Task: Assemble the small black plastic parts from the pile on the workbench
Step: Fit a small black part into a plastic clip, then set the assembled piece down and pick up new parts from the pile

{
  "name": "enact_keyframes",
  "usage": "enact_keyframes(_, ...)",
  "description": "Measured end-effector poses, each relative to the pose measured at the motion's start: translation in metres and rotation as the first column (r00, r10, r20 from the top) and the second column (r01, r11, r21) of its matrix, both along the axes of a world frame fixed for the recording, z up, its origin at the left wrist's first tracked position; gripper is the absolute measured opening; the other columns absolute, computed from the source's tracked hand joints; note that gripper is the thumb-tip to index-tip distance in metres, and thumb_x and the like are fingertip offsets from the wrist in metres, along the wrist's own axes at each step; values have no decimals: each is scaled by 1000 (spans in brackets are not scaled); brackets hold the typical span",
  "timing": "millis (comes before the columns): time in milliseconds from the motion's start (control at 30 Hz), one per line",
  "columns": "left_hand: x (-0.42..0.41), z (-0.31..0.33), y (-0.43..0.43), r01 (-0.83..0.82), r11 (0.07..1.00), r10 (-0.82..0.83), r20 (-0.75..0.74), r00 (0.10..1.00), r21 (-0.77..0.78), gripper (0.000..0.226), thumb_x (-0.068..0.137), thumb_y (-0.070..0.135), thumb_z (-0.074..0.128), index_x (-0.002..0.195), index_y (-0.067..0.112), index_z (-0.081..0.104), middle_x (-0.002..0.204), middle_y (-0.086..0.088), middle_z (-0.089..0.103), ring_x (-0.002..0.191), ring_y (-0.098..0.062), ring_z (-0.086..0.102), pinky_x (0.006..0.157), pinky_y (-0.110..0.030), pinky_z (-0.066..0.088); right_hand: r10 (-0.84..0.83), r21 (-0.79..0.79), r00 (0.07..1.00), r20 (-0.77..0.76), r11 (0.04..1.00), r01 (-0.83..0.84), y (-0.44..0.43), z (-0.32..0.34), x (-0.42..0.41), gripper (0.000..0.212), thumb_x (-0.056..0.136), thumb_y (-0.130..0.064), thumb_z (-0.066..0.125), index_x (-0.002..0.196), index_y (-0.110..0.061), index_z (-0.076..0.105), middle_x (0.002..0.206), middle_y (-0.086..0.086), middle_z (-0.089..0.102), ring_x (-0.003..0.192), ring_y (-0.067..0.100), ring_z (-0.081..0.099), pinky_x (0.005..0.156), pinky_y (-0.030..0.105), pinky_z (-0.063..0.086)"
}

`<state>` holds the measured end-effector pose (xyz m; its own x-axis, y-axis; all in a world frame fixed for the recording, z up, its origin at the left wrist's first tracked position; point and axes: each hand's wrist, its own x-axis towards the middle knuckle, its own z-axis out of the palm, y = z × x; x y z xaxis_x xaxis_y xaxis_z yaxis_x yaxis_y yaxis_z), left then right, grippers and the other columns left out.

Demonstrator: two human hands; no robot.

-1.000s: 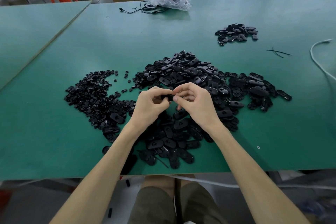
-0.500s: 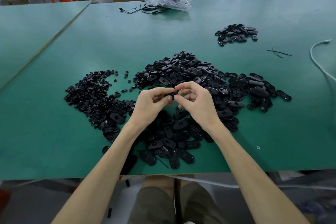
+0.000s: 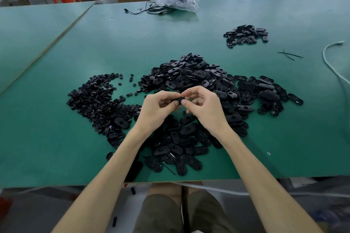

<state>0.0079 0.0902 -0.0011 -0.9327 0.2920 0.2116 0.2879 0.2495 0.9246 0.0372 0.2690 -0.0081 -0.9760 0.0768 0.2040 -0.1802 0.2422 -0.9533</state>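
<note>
mid-assembly here, my left hand [image 3: 154, 108] and right hand [image 3: 205, 108] both pinching one black part [image 3: 178, 99] above the pile [image 3: 189, 77], next I'd guess a firm squeeze to snap it

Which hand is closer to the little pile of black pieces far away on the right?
Right. The right hand is this side of the small far pile and to its left; the left hand is farther left. Both pinch one small black part.
</note>
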Motion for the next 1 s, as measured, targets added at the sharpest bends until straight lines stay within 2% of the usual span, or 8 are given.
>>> enact_keyframes(233,-2,-1,1,6,1000,-6,-19,1000,-10,23,94,-5,69,112,8,75,103,-9,76,86,-17,75,84,-30,60,-9,-13,1000,8,1000,9,1,0,0,15,93,-9,78,104,-18,72,91,2,73,64,15,70,67,27,59)
enact_keyframes(433,-3,2,2,-8,1000,8,-2,1000,19,20,95,-3,67,113,3,75,100,-10,78,91,-23,75,84,-32,60,-26,-32,1000,9,999,26,-1,0,0,22,92,-11,79,111,-17,70,93,0,73,66,15,72,64,21,55)
enact_keyframes(500,-6,4,2,-60,995,56,55,997,76,19,95,-3,67,112,2,73,101,-11,78,92,-22,76,85,-32,60,-29,-21,999,16,999,30,-1,1,0,23,93,-10,78,114,-16,69,93,-1,74,68,15,72,65,21,54)
enact_keyframes(633,-16,17,-1,-185,927,74,326,943,325,19,97,-3,64,116,-1,67,107,-20,75,100,-29,76,91,-35,60,-33,3,998,44,999,33,-1,1,0,20,95,-10,75,114,-15,69,96,-1,74,72,15,73,66,19,53)
enact_keyframes(700,-23,26,-3,-221,907,79,369,926,360,17,98,-4,62,114,0,65,110,-23,74,100,-30,76,92,-36,60,-29,5,998,61,1000,29,-1,1,0,18,96,-11,74,113,-16,70,97,1,74,72,15,73,67,19,53)
enact_keyframes(767,-28,35,-3,-189,939,90,326,941,287,16,98,-3,63,113,2,65,110,-23,74,98,-28,77,90,-34,61,-30,8,997,68,1000,30,-1,1,-1,16,96,-12,74,111,-17,71,97,2,74,76,20,74,69,25,55)
enact_keyframes(867,-29,45,3,-69,993,48,206,977,95,15,96,-2,66,111,2,69,101,-19,75,90,-22,78,83,-31,62,-39,5,997,68,999,39,-2,0,-2,15,96,-11,74,110,-17,72,97,5,74,83,31,73,80,43,63)
enact_keyframes(1000,-30,50,18,11,988,-4,44,999,-155,16,92,0,72,106,6,77,84,-2,75,73,-11,70,77,-27,60,-41,-1,997,67,999,42,-2,-2,-4,14,97,-10,74,109,-16,72,95,3,74,83,25,72,85,50,62)
